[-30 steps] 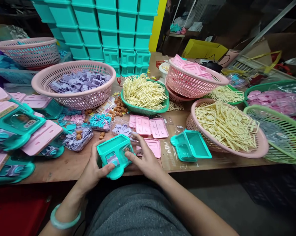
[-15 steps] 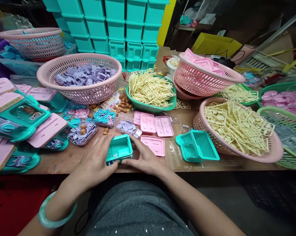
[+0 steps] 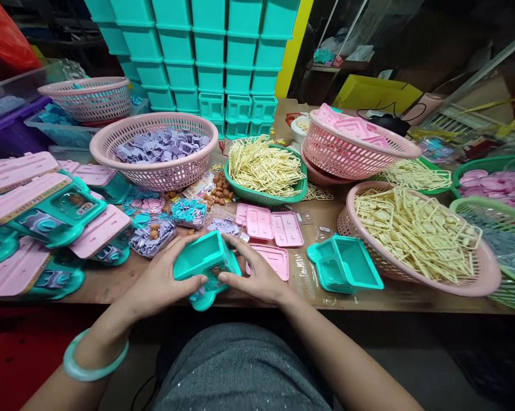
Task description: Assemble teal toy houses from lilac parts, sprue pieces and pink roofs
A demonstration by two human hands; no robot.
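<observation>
Teal moulded plastic tray (image 3: 206, 262), gripped from both sides at the near edge of the brown wooden table (image 3: 124, 285).
Left hand (image 3: 163, 279) clasped on the tray's left wall, thumb over its front; right hand (image 3: 257, 274) clasped on its right side. Beside the tray to the right: flat pink plastic lid (image 3: 271, 260), then a second teal plastic tray (image 3: 345, 264). Behind the tray: round pink mesh basket of lilac pieces (image 3: 154, 145).

Worn brown wooden desk (image 3: 124, 285); stacked teal plastic crates (image 3: 206, 51) behind; yellow wall strip (image 3: 294, 45); dim, cluttered room beyond.
</observation>
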